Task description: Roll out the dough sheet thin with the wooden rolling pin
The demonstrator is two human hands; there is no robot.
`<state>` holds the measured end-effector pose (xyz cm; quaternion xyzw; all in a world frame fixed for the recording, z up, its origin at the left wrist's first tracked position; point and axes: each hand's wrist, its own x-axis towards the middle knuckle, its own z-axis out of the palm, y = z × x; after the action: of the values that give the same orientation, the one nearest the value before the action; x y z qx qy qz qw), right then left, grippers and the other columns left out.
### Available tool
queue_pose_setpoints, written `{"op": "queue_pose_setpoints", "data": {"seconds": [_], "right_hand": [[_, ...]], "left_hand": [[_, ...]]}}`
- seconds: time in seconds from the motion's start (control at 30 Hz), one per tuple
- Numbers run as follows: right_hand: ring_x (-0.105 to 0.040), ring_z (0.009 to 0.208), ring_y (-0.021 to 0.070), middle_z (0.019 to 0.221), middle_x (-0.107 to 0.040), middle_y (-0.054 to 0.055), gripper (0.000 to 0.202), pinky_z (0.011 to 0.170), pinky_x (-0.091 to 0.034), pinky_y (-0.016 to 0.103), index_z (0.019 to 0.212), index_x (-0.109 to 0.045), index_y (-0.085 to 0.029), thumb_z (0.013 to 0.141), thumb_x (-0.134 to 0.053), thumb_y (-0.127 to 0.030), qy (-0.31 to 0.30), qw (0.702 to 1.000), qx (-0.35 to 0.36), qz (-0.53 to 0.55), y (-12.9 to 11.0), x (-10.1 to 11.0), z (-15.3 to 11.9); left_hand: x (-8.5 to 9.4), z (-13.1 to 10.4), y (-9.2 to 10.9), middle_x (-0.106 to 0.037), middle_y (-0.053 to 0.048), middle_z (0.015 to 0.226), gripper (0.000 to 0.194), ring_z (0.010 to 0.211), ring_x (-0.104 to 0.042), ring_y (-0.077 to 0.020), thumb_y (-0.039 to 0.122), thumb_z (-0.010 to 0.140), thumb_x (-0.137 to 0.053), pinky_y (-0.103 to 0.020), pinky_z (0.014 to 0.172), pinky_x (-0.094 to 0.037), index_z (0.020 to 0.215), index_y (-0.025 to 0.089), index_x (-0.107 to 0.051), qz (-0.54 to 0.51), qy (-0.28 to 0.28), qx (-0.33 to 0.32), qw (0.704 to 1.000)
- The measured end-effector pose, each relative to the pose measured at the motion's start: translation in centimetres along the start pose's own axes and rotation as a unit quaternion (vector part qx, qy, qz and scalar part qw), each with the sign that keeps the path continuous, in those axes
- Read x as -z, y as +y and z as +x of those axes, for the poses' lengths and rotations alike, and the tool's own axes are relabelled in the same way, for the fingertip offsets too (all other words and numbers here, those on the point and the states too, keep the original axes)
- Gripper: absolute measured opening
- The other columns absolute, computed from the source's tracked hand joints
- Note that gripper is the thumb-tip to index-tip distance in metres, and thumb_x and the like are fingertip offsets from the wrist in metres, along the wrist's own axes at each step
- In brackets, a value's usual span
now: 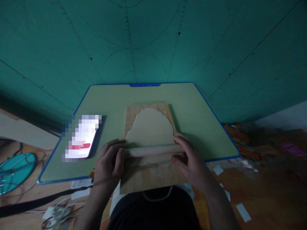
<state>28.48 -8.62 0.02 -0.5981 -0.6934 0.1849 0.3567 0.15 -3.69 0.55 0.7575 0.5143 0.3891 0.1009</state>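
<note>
So both hands are on the rolling pin here, left hand [109, 161] with its grip clamped on one end and right hand [189, 156] with its grip on the other, fingers on the far side and thumb on the near side. The rolling pin [151, 151] is lying crosswise over the near part of a thin, wavy-edged dough sheet [151, 126], which sits on a wooden board [153, 182] on the pale green, blue-rimmed desk [115, 95]. There's also a lit-up phone [82, 137] over on the left, partly pixelated.
</note>
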Motion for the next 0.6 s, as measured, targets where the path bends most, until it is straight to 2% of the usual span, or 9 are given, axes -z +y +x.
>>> {"op": "queue_pose_setpoints", "data": {"seconds": [0.1, 0.23, 0.4, 0.6], "right_hand": [[-0.046, 0.141, 0.0311, 0.152, -0.049, 0.01, 0.057, 0.111, -0.046, 0.056, 0.146, -0.044, -0.034, 0.093, -0.063, -0.026, -0.023, 1.0, 0.011, -0.005, 0.17, 0.25, -0.03], [-0.047, 0.14, 0.0319, 0.15, -0.05, 0.012, 0.057, 0.111, -0.045, 0.057, 0.147, -0.044, -0.033, 0.093, -0.063, -0.027, -0.014, 0.999, 0.022, -0.018, 0.1, 0.17, -0.02], [-0.047, 0.141, 0.0305, 0.152, -0.049, 0.01, 0.059, 0.112, -0.046, 0.054, 0.144, -0.046, -0.033, 0.09, -0.065, -0.023, -0.016, 1.0, 0.004, -0.007, 0.06, 0.22, 0.07], [-0.045, 0.143, 0.0307, 0.156, -0.045, 0.011, 0.063, 0.11, -0.048, 0.054, 0.149, -0.041, -0.034, 0.091, -0.063, -0.024, -0.051, 0.998, 0.029, -0.013, 0.58, 0.86, -0.16]], "left_hand": [[0.07, -0.13, 0.18, -0.069, -0.009, 0.107, 0.025, 0.102, -0.067, -0.0225, 0.028, 0.101, -0.046, -0.035, 0.086, -0.053, 0.095, 0.018, -0.068, 0.002, 0.001, 0.003, 1.0], [0.07, -0.26, 0.08, -0.071, -0.008, 0.105, 0.028, 0.096, -0.068, -0.0222, 0.031, 0.101, -0.046, -0.035, 0.082, -0.055, 0.094, 0.018, -0.069, 0.008, -0.002, 0.011, 1.0], [0.13, -0.4, -0.2, -0.071, -0.008, 0.108, 0.026, 0.099, -0.069, -0.0227, 0.03, 0.1, -0.047, -0.034, 0.084, -0.056, 0.096, 0.019, -0.07, 0.003, -0.02, 0.028, 0.999], [0.07, -0.31, 0.15, -0.071, -0.008, 0.104, 0.027, 0.093, -0.071, -0.0216, 0.031, 0.1, -0.046, -0.032, 0.077, -0.058, 0.093, 0.019, -0.069, 0.0, -0.01, 0.024, 1.0]]}}
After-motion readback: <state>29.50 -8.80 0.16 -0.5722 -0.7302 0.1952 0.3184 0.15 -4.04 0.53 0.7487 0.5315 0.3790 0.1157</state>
